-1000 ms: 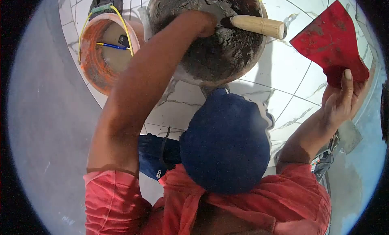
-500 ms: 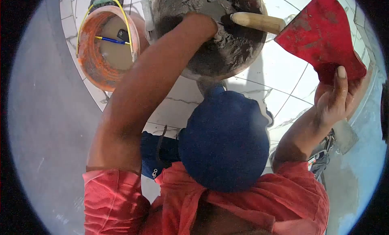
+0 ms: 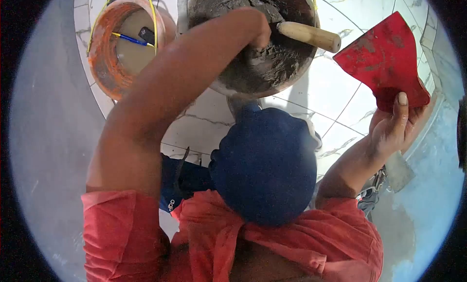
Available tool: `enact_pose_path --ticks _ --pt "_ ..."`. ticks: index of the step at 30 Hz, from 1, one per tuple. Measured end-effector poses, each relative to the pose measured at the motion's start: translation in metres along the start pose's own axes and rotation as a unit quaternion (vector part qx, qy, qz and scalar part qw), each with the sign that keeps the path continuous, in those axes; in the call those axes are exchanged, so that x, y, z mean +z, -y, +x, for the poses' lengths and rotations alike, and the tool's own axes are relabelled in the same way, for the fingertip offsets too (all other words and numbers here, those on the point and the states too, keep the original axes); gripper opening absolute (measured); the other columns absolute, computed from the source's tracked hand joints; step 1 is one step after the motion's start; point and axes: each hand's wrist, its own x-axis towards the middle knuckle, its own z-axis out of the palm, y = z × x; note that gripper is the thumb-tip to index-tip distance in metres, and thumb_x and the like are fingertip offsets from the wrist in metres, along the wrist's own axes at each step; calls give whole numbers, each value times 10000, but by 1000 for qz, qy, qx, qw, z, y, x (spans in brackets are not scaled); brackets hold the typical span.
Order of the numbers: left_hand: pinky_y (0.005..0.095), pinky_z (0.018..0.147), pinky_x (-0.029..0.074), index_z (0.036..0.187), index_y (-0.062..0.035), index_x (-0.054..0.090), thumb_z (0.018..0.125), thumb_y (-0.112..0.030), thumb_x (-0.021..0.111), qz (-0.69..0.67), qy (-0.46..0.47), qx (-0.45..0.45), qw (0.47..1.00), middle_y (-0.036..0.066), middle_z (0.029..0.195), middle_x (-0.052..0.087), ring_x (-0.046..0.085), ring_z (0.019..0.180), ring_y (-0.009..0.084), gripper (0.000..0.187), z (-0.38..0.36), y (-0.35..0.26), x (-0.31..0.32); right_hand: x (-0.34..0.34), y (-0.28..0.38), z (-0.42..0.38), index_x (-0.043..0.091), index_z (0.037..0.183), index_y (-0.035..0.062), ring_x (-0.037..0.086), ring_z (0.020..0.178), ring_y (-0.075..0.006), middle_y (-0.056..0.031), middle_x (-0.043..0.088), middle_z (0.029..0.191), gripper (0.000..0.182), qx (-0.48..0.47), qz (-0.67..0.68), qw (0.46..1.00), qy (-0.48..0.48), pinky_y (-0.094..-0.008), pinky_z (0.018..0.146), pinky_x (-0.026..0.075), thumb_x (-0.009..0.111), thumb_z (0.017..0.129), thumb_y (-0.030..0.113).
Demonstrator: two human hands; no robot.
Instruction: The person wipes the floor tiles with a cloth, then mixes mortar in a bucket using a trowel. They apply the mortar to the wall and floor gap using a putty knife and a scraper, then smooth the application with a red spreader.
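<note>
My left hand (image 3: 255, 29) is curled down in wet grey mortar (image 3: 272, 63) inside a round bucket (image 3: 228, 90) at the top centre. Its fingers are buried, so what they grip is hidden. A wooden tool handle (image 3: 311, 36) sticks out of the mortar just right of that hand. My right hand (image 3: 391, 128) holds a red flat scraper (image 3: 384, 58) up at the right, thumb pressed on its narrow end, blade pointing away. The blade is smeared with grey.
An orange bucket (image 3: 104, 68) with murky water and a blue stick (image 3: 129, 38) stands left of the mortar bucket. White marble tiles (image 3: 340, 102) lie under both. Bare grey floor (image 3: 48, 136) is on the left. A metal blade (image 3: 399, 170) lies at the right.
My right hand swung the red scraper in towards the mortar bucket, then back out to the right. My left hand stayed in the mortar and the wooden handle shifted slightly.
</note>
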Motion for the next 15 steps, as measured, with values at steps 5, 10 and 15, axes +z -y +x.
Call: enact_pose_path --ticks 5,10,15 --pt "428 745 525 1041 -60 689 890 -295 557 -129 95 -23 987 129 922 709 675 773 252 309 2 12 -7 3 -3 0 526 1238 -5 634 1089 -323 -197 621 1188 313 8 2 1000 -14 -481 937 527 523 925 -1" --pt "416 676 524 1076 -126 687 908 -282 539 -263 85 -3 961 114 847 700 647 684 230 273 -6 45 -1 -2 -4 0 467 1280 -44 621 1094 -310 -213 603 1199 358 -6 -3 1000 -19 -452 952 516 517 927 -10" --pt "379 633 524 1128 -143 677 871 -267 558 -297 14 27 955 87 832 698 644 662 199 309 -7 49 12 -1 -5 1 464 1284 -43 620 1095 -317 -214 601 1202 364 12 1 1000 -13 -454 964 508 515 925 -8"
